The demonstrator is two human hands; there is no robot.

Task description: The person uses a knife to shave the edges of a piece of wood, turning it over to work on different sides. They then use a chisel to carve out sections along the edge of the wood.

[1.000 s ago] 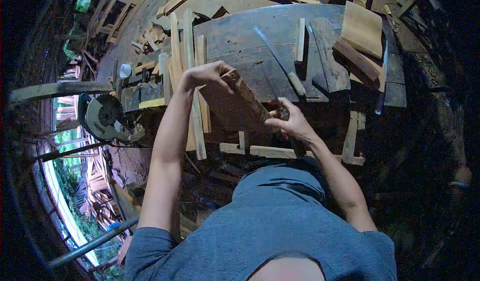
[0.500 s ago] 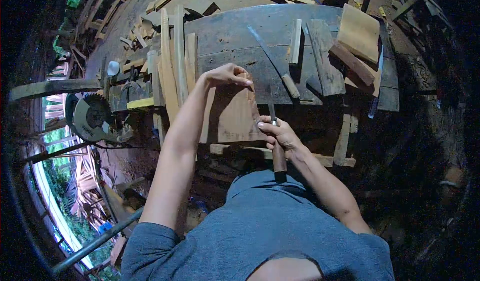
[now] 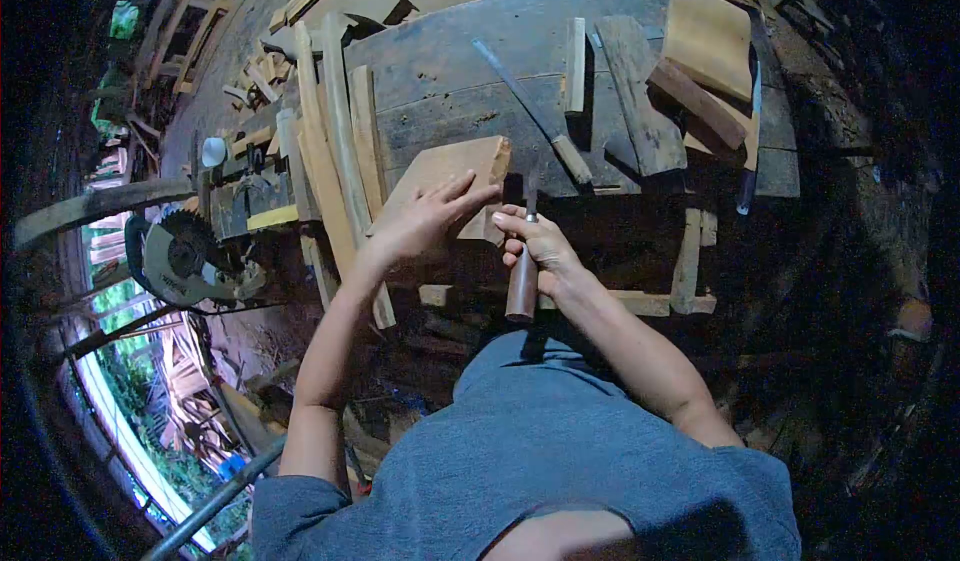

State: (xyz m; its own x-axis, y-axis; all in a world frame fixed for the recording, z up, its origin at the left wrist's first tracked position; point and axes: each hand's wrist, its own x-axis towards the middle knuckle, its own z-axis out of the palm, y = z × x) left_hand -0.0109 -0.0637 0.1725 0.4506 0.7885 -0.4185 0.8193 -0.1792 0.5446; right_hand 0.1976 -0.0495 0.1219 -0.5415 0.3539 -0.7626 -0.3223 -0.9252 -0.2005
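My left hand [image 3: 432,219] lies flat on a wooden board [image 3: 440,164], its fingers stretched apart across the face. The board is tilted at the near edge of the bench, its rough, chipped edge [image 3: 501,161] facing right. My right hand [image 3: 545,245] is closed around a chisel [image 3: 521,286], thumb at the metal collar. The dark wooden handle points down toward me and the narrow blade points away, beside the board's right edge. The fingertips of my right hand are close to the board's lower right corner.
On the workbench [image 3: 430,56] lie a long thin blade with a wooden handle [image 3: 572,159], a narrow block [image 3: 575,66], a grey plank [image 3: 645,101] and a curved wood piece [image 3: 708,36]. Long strips [image 3: 345,121] lie at left. A circular saw [image 3: 185,251] stands farther left.
My left hand has gone from pinching the board's upper right corner to lying flat on its face. The board has tilted and turned. My right hand keeps the chisel, slightly farther left.
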